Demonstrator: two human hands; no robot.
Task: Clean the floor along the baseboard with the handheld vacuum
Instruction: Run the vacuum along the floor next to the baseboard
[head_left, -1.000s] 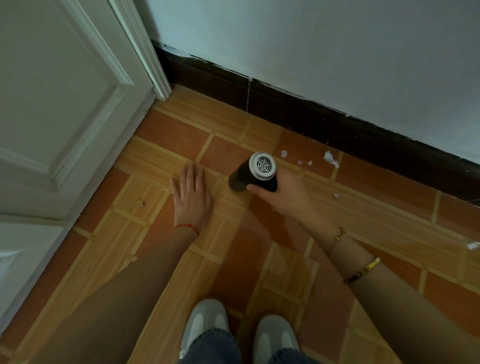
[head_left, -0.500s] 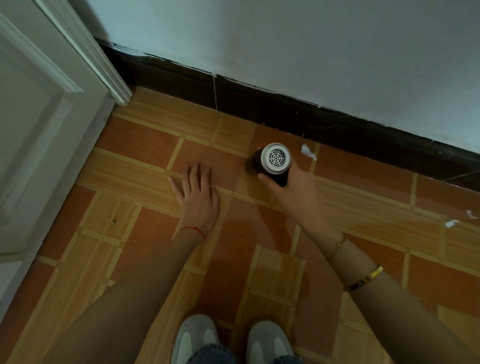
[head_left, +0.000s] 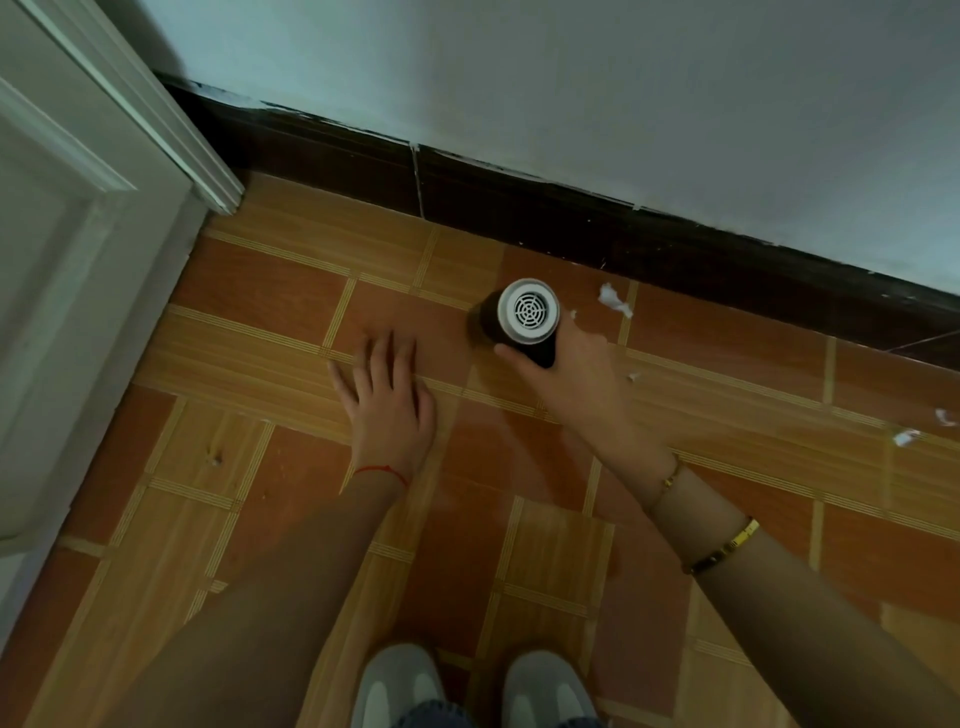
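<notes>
r hand (head_left: 566, 371) clamped on vacuum (head_left: 522, 322) near baseboard (head_left: 571, 218), nozzle prob on floor (head_left: 291, 291), scrap (head_left: 614, 300) beside; l hand (head_left: 387, 400) flat, fingers apart

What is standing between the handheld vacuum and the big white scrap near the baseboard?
Nothing visible does. The right hand holds the handheld vacuum, and only bare floor tile with one tiny white crumb lies between it and the white scrap. The left hand rests flat on the floor on the other side.

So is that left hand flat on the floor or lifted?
Flat: the left hand lies palm-down, fingers spread, on the floor.
</notes>
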